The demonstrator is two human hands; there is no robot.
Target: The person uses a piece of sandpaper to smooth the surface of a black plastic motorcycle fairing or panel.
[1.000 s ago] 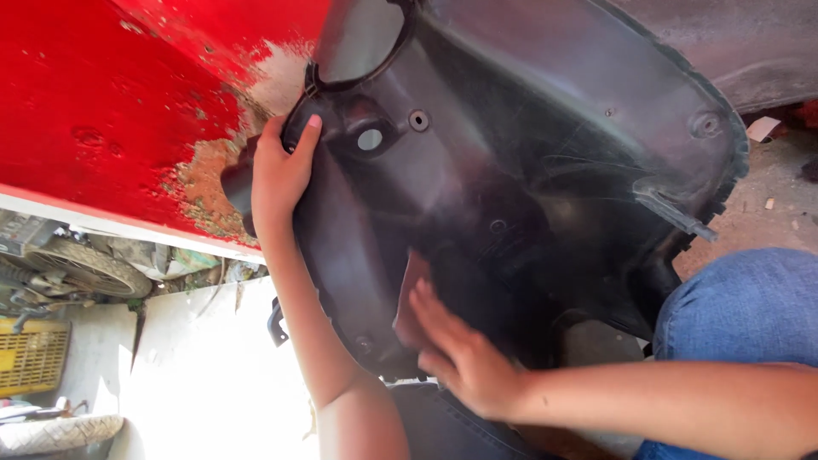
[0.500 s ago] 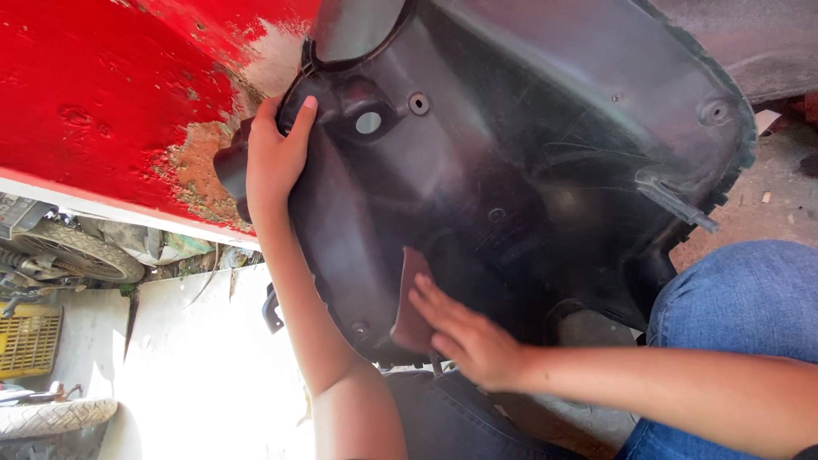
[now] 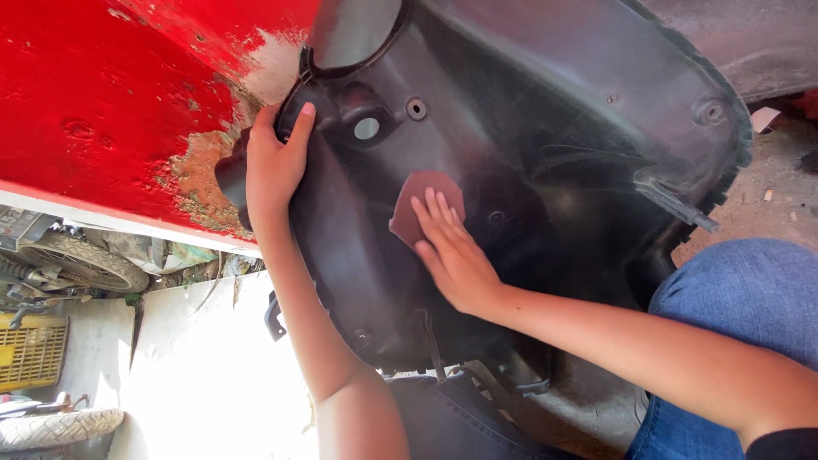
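Your left hand (image 3: 271,166) clamps the upper edge of the black plastic fairing panel (image 3: 528,170) beside the red body panel (image 3: 102,102). Your right hand (image 3: 452,251) presses flat, fingers spread, on the brown sandpaper (image 3: 409,213) at panel centre. Sanding appears in hand; the next stroke likely needs even pressure.

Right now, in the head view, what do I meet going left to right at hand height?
Red panel → left hand gripping the black plastic fairing edge → reddish-brown sandpaper → right hand → blue jeans knee.

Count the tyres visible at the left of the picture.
2. One tyre lies under the red panel at mid-left; a lighter tyre sits at the bottom-left corner. More may be hidden behind the panel.
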